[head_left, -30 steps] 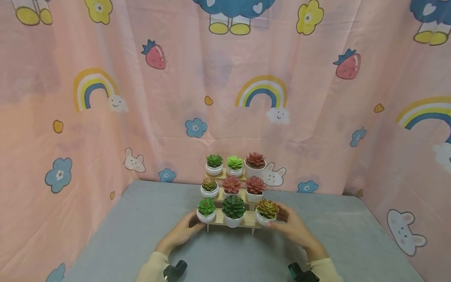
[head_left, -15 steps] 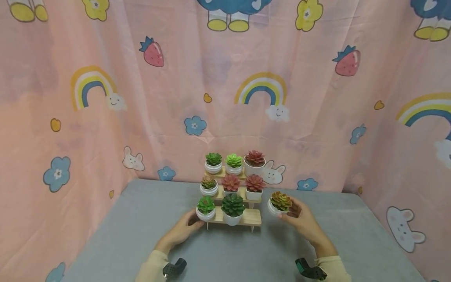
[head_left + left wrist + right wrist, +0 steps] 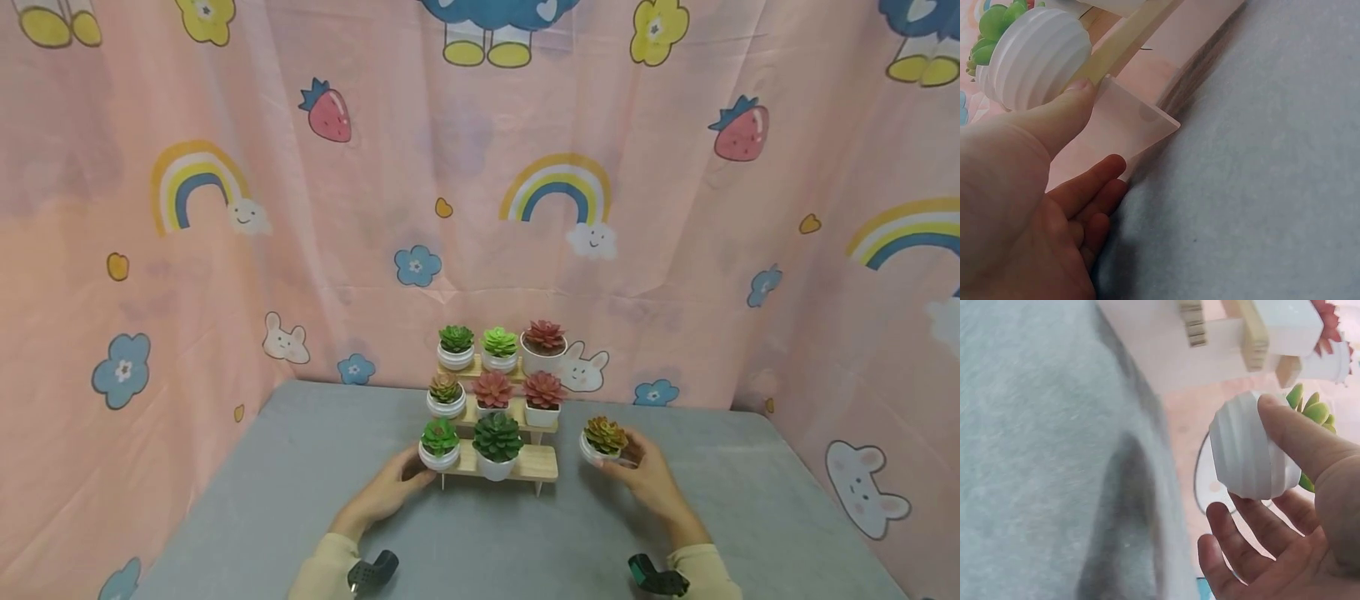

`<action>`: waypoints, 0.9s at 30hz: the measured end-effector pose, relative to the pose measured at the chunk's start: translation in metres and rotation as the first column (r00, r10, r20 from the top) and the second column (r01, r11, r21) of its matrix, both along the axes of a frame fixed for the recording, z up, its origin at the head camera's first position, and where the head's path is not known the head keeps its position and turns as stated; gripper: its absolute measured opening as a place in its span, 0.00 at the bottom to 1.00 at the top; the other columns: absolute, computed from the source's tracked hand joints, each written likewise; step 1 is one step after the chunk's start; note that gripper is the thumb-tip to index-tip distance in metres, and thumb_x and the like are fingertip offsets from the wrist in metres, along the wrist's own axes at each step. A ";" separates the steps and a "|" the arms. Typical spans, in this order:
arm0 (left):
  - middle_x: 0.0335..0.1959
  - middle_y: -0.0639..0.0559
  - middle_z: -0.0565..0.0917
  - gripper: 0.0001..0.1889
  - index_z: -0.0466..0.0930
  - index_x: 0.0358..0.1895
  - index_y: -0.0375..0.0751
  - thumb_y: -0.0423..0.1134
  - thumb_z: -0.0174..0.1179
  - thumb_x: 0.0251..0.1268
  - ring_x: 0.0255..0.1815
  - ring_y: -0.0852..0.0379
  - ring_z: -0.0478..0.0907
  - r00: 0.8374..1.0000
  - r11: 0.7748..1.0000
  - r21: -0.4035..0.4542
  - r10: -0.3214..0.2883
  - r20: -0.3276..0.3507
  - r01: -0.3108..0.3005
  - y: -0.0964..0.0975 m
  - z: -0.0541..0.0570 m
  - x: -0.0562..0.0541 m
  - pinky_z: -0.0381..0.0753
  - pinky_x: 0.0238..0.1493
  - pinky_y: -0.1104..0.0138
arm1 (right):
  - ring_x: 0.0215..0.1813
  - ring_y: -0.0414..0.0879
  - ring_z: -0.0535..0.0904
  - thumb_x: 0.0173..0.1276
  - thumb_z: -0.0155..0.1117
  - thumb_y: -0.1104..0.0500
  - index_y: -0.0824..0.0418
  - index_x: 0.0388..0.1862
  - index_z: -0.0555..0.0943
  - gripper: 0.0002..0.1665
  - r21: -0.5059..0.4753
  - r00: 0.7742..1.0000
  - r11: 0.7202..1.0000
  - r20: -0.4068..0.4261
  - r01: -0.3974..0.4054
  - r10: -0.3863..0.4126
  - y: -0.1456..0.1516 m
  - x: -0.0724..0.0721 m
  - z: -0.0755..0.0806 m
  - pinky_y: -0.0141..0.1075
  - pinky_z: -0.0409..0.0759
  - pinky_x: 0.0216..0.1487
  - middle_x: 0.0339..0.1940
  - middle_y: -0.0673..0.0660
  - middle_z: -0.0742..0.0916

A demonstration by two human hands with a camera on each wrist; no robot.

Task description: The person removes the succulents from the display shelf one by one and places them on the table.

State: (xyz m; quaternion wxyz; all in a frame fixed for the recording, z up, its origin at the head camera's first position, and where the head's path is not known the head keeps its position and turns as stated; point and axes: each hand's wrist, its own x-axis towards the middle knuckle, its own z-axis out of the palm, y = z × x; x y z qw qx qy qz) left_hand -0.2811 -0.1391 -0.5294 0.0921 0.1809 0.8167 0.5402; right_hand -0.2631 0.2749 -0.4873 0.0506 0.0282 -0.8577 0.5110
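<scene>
To the right of a tiered wooden plant stand (image 3: pixel 536 462), my right hand (image 3: pixel 648 475) holds a small potted succulent (image 3: pixel 604 435) with yellow-orange leaves. In the right wrist view, the thumb lies along its ribbed white pot (image 3: pixel 1247 447), fingertips are under it, and the pot is above the grey table. My left hand (image 3: pixel 386 492) is at the left end of the lowest step, its thumb (image 3: pixel 1075 97) on the step's edge beside a green succulent's ribbed pot (image 3: pixel 1044 56). Three fingers curl loosely by the stand's translucent leg (image 3: pixel 1132 115); the index finger is hidden.
A dark green succulent (image 3: pixel 497 437) stands mid-step on the lowest tier. Several more succulents fill the upper tiers, among them a red one (image 3: pixel 543 337) at the top right. A pink printed curtain (image 3: pixel 360 208) hangs behind the grey table (image 3: pixel 315 450).
My right hand has lifted the yellow-orange succulent off the right end of the lowest step and carried it to the right. My left hand has stayed at the stand.
</scene>
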 end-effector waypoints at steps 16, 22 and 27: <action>0.74 0.42 0.72 0.31 0.62 0.77 0.43 0.47 0.57 0.76 0.75 0.40 0.68 1.000 1.000 0.002 0.008 0.021 -0.008 0.000 0.001 0.001 0.65 0.75 0.43 | 0.68 0.74 0.73 0.66 0.72 0.59 0.77 0.74 0.60 0.47 0.098 0.991 0.995 0.127 0.033 -0.045 0.000 -0.004 -0.022 0.59 0.76 0.67 0.69 0.80 0.73; 0.74 0.43 0.72 0.31 0.63 0.77 0.43 0.48 0.57 0.76 0.75 0.40 0.67 1.000 1.000 0.005 0.007 0.028 -0.007 0.001 0.002 0.000 0.65 0.75 0.43 | 0.61 0.66 0.79 0.64 0.74 0.61 0.75 0.70 0.66 0.41 0.124 0.993 0.992 0.108 0.032 -0.046 0.001 -0.005 -0.022 0.51 0.82 0.58 0.64 0.77 0.78; 0.74 0.42 0.72 0.32 0.63 0.77 0.42 0.49 0.57 0.76 0.75 0.40 0.68 1.000 1.000 0.008 0.007 0.029 -0.007 0.000 0.000 0.000 0.65 0.75 0.43 | 0.59 0.61 0.80 0.63 0.75 0.62 0.75 0.69 0.67 0.40 0.135 0.995 0.991 0.094 0.012 -0.025 0.001 -0.005 -0.024 0.44 0.82 0.54 0.62 0.75 0.80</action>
